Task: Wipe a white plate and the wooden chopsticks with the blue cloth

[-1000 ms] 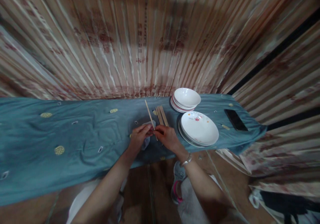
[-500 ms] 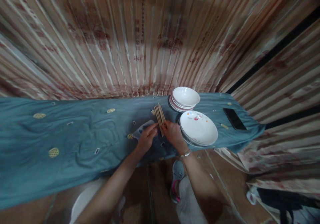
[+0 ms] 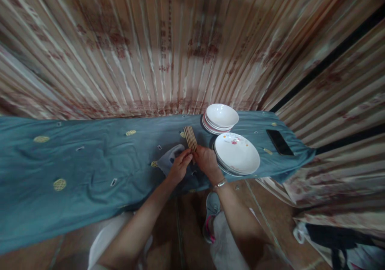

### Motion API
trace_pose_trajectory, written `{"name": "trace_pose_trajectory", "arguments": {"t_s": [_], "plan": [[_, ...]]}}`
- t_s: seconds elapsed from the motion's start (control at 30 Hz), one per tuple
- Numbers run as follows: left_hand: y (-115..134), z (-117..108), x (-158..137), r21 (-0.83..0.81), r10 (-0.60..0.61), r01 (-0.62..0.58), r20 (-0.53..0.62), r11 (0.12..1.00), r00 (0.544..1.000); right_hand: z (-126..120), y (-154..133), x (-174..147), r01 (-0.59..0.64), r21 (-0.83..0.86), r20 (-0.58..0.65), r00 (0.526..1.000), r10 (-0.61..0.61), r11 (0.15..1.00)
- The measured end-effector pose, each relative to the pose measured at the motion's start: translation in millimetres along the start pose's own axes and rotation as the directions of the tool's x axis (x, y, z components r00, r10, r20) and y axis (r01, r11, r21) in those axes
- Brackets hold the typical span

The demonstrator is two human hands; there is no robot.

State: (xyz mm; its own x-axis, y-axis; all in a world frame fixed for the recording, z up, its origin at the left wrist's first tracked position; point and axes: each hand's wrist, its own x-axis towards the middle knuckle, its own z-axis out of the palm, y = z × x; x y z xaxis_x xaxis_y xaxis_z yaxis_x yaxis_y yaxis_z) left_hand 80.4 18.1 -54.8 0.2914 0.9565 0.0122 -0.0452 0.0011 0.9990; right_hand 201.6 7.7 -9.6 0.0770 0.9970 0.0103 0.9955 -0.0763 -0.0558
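A bundle of several wooden chopsticks (image 3: 189, 137) stands out from between my hands, fanned slightly and pointing away from me. My right hand (image 3: 206, 161), with a silver bracelet at the wrist, is closed around their near part. My left hand (image 3: 180, 166) meets it from the left, its thumb and fingers pinched at the side of the bundle. A thin greyish cloth (image 3: 166, 159) with dark marks spreads beside and behind my left hand. Whether the left palm also holds part of this cloth is hidden. The near ends of the chopsticks are mostly covered by my fingers.
Right of my hands is a stack of white plates (image 3: 237, 153) with a flower pattern. Behind it stands a stack of white bowls (image 3: 221, 115). A black phone (image 3: 280, 142) lies farther right on the teal tablecloth (image 3: 96, 157). A pleated curtain (image 3: 135, 61) hangs behind the table.
My left fingers have come in against the chopsticks and closed at their side. The chopsticks now sit side by side in a flatter, more even row. The view has shifted slightly.
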Motion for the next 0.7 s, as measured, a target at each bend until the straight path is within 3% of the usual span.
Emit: {"name": "trace_pose_trajectory", "arguments": {"t_s": [0.23, 0.47, 0.57, 0.7], "plan": [[1, 0, -1, 0.035, 0.018, -0.018, 0.016, 0.999, 1.0, -3, -2, -2, 0.006, -0.005, -0.017, 1.0, -0.007, 1.0], [-1, 0, -13, 0.166, 0.152, -0.152, 0.013, 0.974, 0.988, -18, -8, -13, 0.076, 0.052, -0.111, 0.991, -0.07, 0.996], [-2, -4, -25, 0.305, 0.22, -0.22, 0.034, 0.927, 0.975, -35, -7, -20, 0.11, 0.124, -0.196, 0.977, -0.084, 0.986], [1, -10, -36, 0.494, 0.329, -0.359, 0.149, 0.792, 0.932, -71, 1, -29, 0.143, 0.239, -0.351, 0.935, -0.052, 0.96]]}}
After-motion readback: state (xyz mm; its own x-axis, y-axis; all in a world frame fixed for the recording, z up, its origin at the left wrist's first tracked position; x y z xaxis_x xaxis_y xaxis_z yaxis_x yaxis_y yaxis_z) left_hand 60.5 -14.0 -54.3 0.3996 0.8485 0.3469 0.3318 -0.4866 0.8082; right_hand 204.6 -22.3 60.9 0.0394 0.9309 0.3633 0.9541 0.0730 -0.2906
